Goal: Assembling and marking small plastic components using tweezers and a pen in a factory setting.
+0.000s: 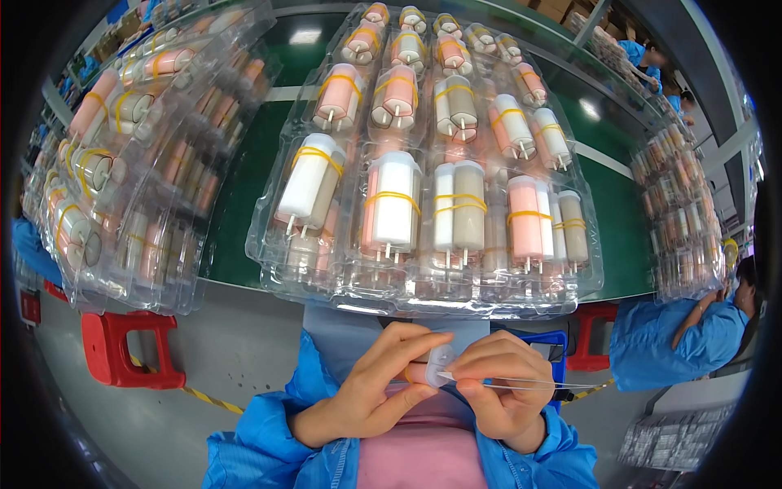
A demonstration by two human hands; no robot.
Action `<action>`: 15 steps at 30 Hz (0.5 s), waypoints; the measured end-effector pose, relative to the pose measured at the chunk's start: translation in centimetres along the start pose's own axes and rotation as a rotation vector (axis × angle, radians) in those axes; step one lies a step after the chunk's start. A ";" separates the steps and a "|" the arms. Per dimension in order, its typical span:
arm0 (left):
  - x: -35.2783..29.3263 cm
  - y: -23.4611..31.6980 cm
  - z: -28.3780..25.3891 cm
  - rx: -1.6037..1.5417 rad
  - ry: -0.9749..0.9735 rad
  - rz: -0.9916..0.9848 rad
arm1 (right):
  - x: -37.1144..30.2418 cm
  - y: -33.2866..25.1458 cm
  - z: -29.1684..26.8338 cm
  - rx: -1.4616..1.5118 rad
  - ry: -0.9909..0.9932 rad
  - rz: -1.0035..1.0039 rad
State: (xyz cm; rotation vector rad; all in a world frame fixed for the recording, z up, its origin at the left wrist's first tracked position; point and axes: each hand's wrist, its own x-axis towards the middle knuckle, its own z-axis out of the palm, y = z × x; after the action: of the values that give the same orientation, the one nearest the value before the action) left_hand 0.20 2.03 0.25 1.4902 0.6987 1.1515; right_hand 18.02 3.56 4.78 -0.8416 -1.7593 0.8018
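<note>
My left hand (371, 391) and my right hand (501, 387) meet low in the middle, just above my lap. Together they hold a small pink cylinder with a white round cap (434, 367). My right fingers also pinch a thin clear rod (538, 382) that sticks out to the right. Just beyond my hands stands a stack of clear plastic trays (423, 175) filled with pink, white and beige cylinders bundled by yellow rubber bands.
A second stack of filled clear trays (134, 155) leans at the left, a third (680, 212) at the right. A green conveyor belt (244, 187) runs behind. A red stool (122, 346) stands lower left. A person in blue (676, 338) sits at the right.
</note>
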 end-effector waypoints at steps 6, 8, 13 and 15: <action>0.3 0.4 0.0 0.126 -0.008 0.007 | 0.3 -0.4 -0.2 -0.062 -0.037 -0.002; 0.4 0.5 0.0 0.201 -0.013 0.006 | 0.6 -0.6 -0.3 -0.121 -0.070 0.000; 0.4 0.5 0.0 0.159 -0.024 -0.033 | 0.8 -0.9 -0.4 -0.116 -0.077 0.036; 0.2 0.1 -0.1 0.063 -0.042 -0.002 | 0.2 0.1 -0.4 0.138 0.013 0.120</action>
State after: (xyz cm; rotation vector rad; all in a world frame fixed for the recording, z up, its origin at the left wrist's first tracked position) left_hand 0.18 2.24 0.44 1.5619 0.7132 1.1029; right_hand 18.39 3.81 4.96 -0.8645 -1.6333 0.9828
